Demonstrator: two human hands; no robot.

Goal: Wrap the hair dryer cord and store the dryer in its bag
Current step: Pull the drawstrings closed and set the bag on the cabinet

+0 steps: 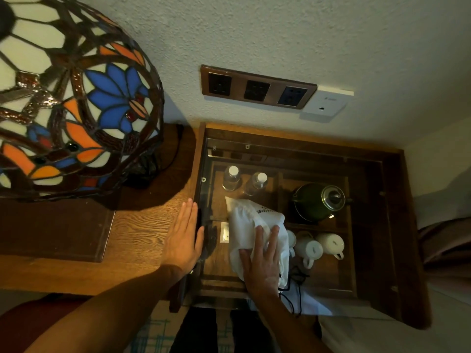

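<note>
A stained-glass lamp shade (63, 98), domed, with blue and orange petals set in dark leaded seams, fills the upper left above a grainy wooden desk (142, 225). Beside the desk stands a dark wooden cabinet (397, 225) with a clear glass top (300, 154), and its tray below is split by wooden dividers. The rear left compartment holds two clear plastic water bottles (232, 178) with white caps, upright side by side. The rear right compartment holds a dark green round kettle (318, 201) with a shiny metal lid. The front right compartment holds white ceramic mugs (331, 244), close together.

The white cloth bag (249, 225), soft and crumpled, with black lettering, lies on the glass over the left compartments; whether the dryer is inside cannot be told. Its thin black drawstring (293, 291) trails off the near end. The right hand (262, 261) presses flat on the bag, fingers spread, not pinching. The left hand (184, 238) lies flat on the desk edge, fingers together, holding nothing.
</note>
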